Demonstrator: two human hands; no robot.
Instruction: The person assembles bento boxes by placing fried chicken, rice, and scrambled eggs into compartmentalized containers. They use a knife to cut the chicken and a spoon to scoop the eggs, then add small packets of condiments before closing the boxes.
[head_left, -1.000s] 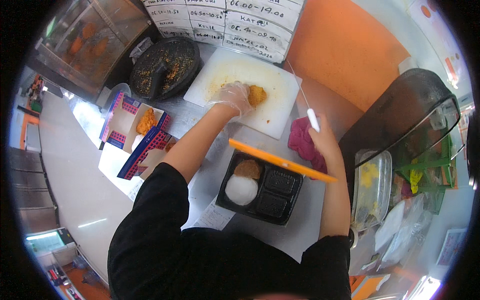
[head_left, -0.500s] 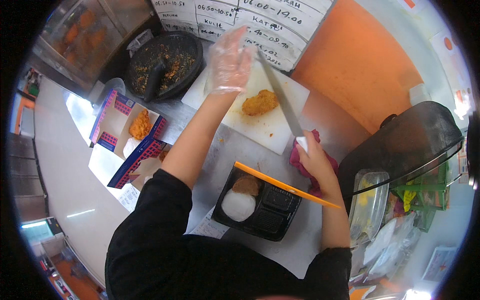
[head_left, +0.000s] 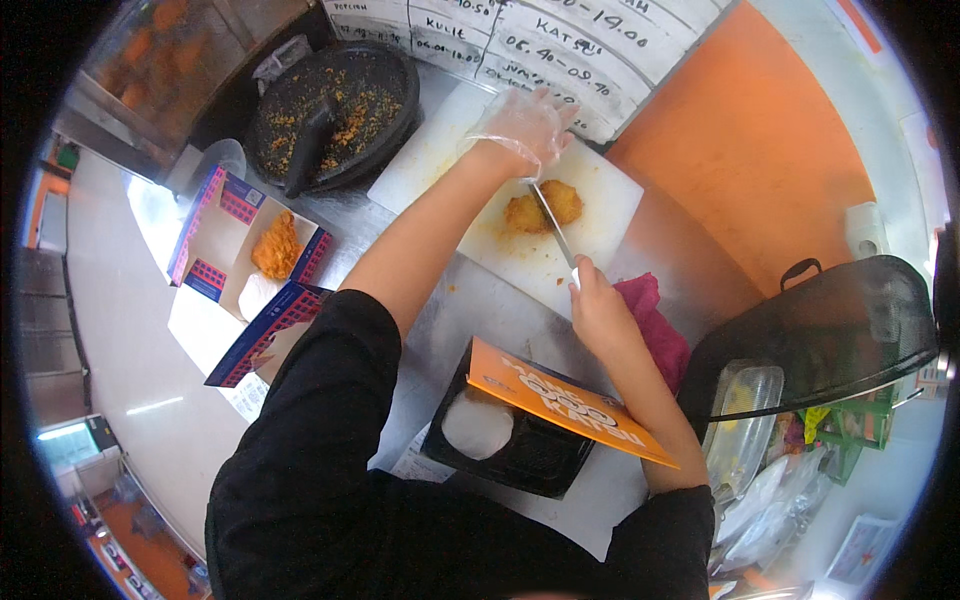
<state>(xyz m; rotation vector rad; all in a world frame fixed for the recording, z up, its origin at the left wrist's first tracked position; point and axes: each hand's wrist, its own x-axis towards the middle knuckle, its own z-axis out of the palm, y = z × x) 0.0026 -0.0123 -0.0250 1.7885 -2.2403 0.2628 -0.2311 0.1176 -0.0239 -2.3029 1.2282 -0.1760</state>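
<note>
My right hand (head_left: 602, 308) is closed around the white handle of a long knife (head_left: 560, 232). The blade lies across a golden breaded fried cutlet (head_left: 563, 201) on a white cutting board (head_left: 610, 200), with pieces of cutlet on both sides of it. My left hand (head_left: 522, 128), in a clear plastic glove, reaches over the far end of the blade with its fingers stretched out. Its palm seems to rest on the blade, though the contact is hidden. Below my right forearm, an orange card lid (head_left: 565, 400) leans over a black compartment tray (head_left: 530, 465) holding white rice (head_left: 478, 425).
Left of the board stands a black stone mortar (head_left: 385, 85) with crumbs and a pestle (head_left: 312, 150). An open printed box (head_left: 212, 225) holds fried chicken (head_left: 277, 246) and a white wrapped lump. At right are a maroon cloth (head_left: 655, 320), a black mesh cover (head_left: 820, 330) and a clear container (head_left: 745, 430).
The knife has come down from beside the cutlet onto it. My left hand has moved right and down to the blade's far end. The orange lid now tips further over the tray.
</note>
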